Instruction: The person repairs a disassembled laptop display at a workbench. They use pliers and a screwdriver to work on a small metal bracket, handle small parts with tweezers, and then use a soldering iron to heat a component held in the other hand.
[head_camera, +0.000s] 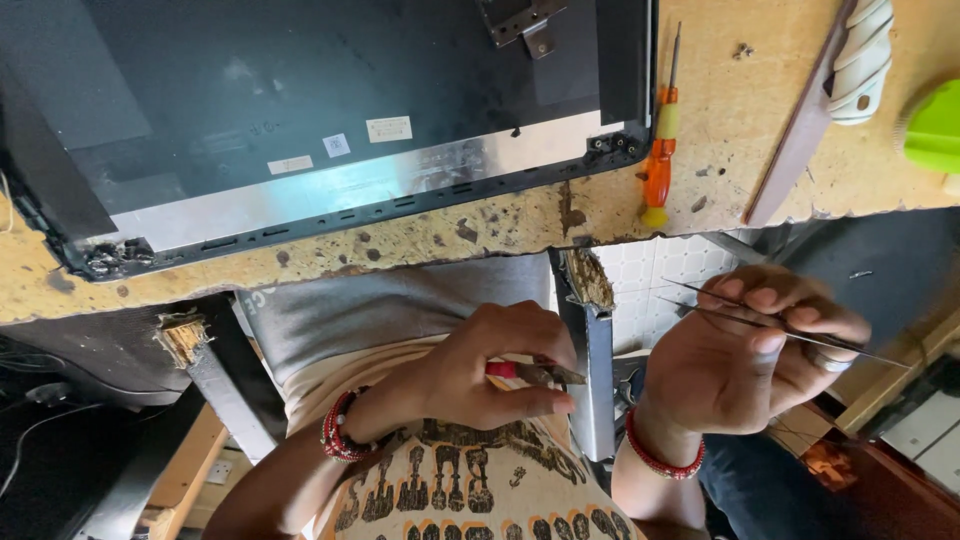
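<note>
Red-handled pliers (535, 373), thin steel tweezers (770, 322)

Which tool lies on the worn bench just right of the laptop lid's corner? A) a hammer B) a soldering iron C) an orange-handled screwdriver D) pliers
C: an orange-handled screwdriver lies on the bench, tip pointing away, beside the lower right corner of the dark laptop lid. The tweezers are in the right hand, off the bench.
</note>
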